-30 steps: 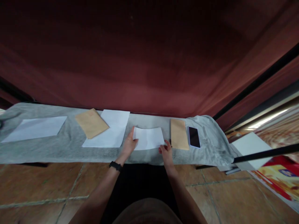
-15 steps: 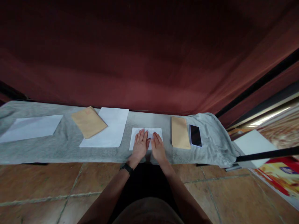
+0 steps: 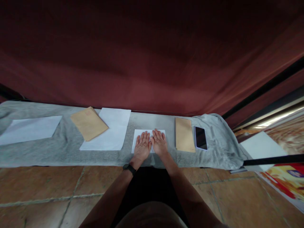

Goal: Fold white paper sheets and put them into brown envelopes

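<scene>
A small white sheet of paper (image 3: 133, 148), perhaps folded, lies on the grey cloth in front of me. Flat on its left half rests my left hand (image 3: 142, 146), fingers stretched out, with a dark watch on the wrist. My right hand (image 3: 159, 143) lies flat on the right half, its fingers slightly spread, thumb close to the left thumb. Both hands cover much of the sheet. To the right is a brown envelope (image 3: 185, 135), and beside that a phone (image 3: 200, 138) with a dark screen.
Brown envelopes (image 3: 89, 125) lie at an angle over larger white paper (image 3: 116, 129) on the left. Farther left is another white sheet (image 3: 33, 129). The grey cloth (image 3: 66, 148) covers a long narrow surface against a dark red fabric wall (image 3: 152, 79). A black bar (image 3: 273, 160) stands at the right.
My right hand has moved forward and flattened on the small sheet, its fingers spreading a little. My left hand stays on the paper, nearly unmoved. The view has shifted slightly.
</scene>
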Tool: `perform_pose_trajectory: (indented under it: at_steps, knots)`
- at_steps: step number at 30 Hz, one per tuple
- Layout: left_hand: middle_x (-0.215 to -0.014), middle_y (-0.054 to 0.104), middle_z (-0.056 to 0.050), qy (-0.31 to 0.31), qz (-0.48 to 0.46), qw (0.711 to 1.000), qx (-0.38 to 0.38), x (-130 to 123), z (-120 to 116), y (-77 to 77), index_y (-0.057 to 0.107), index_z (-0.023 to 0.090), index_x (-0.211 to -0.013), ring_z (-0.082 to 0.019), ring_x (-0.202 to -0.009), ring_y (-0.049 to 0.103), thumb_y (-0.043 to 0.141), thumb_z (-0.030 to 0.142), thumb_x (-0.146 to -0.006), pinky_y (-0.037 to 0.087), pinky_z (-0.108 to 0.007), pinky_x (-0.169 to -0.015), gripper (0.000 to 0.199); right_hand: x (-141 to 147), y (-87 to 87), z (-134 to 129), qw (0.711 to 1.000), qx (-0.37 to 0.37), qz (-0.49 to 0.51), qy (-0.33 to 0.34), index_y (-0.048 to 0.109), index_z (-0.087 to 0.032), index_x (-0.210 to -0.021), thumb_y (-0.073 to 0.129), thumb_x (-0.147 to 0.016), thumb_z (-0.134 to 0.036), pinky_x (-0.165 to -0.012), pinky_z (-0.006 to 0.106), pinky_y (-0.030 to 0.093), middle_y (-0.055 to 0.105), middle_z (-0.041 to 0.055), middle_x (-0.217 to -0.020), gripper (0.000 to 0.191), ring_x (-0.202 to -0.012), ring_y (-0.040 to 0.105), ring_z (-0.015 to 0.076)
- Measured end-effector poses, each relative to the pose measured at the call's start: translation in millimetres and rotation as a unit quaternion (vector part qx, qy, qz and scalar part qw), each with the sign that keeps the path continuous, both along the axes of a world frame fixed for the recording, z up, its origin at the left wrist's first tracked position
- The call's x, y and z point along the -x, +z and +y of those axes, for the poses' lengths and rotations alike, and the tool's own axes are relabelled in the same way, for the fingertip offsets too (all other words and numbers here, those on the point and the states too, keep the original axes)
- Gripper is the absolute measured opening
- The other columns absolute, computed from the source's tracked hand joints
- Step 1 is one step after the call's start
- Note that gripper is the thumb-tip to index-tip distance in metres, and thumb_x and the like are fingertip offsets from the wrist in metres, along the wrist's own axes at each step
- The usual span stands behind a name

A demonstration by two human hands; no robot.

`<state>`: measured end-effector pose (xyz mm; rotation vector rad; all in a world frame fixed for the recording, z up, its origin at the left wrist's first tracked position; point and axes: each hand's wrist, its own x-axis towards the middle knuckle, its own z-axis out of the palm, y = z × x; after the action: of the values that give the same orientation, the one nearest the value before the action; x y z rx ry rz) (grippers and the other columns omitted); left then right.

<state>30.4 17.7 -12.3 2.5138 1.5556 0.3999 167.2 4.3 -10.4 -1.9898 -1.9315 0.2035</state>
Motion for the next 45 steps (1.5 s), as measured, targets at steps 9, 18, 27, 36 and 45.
perform_pose_trajectory:
  at_steps: [9,18,27,36,45]
  knots:
    - [-0.165,0.032,-0.014,0.051,0.025,0.998,-0.001,2,10,5.5,0.034,0.008,-0.158,-0.025,-0.156,0.024,0.031,0.031,-0.102,0.019,-0.047,-0.128,0.06,-7,-10.0,-9,0.992,-0.046,-0.056,-0.102,0.041,-0.002,-0.153,0.039,-0.108,-0.04,-0.124,0.051,0.025,0.039,0.021,-0.16,0.059,-0.15,0.037,0.0313]
    - [-0.162,0.035,-0.019,0.099,0.045,0.994,-0.028,13,27,7.0,0.037,0.002,-0.155,-0.029,-0.153,0.031,0.029,0.033,-0.103,0.022,-0.048,-0.127,0.061,-7,-13.9,-12,0.985,-0.065,-0.076,-0.14,0.041,0.002,-0.153,0.04,-0.107,-0.041,-0.122,0.053,0.029,0.039,0.0254,-0.159,0.062,-0.147,0.041,0.0341]
    - [-0.157,0.048,-0.006,-0.063,0.002,0.998,-0.019,-16,19,5.1,0.049,0.018,-0.151,-0.024,-0.152,0.034,0.025,0.034,-0.105,0.025,-0.048,-0.126,0.055,-6,-11.5,-13,0.987,-0.052,-0.058,-0.137,0.038,-0.001,-0.155,0.03,-0.107,-0.028,-0.122,0.054,0.026,0.036,0.0229,-0.161,0.055,-0.15,0.036,0.0316]
    - [-0.16,0.044,-0.005,-0.133,0.029,0.991,0.008,-34,37,11.9,0.047,0.018,-0.152,-0.021,-0.153,0.031,0.023,0.032,-0.105,0.023,-0.045,-0.127,0.054,-8,-3.6,-15,0.992,-0.003,-0.047,-0.121,0.036,-0.002,-0.156,0.032,-0.105,-0.024,-0.123,0.055,0.024,0.03,0.0226,-0.163,0.056,-0.152,0.032,0.0323]
    - [-0.162,0.041,-0.006,-0.106,0.035,0.994,0.023,-38,31,13.0,0.045,0.017,-0.154,-0.023,-0.154,0.029,0.022,0.037,-0.105,0.023,-0.047,-0.127,0.057,-6,2.4,-17,0.991,0.007,-0.051,-0.121,0.035,-0.002,-0.156,0.028,-0.105,-0.021,-0.124,0.053,0.022,0.028,0.0209,-0.165,0.056,-0.153,0.03,0.0319]
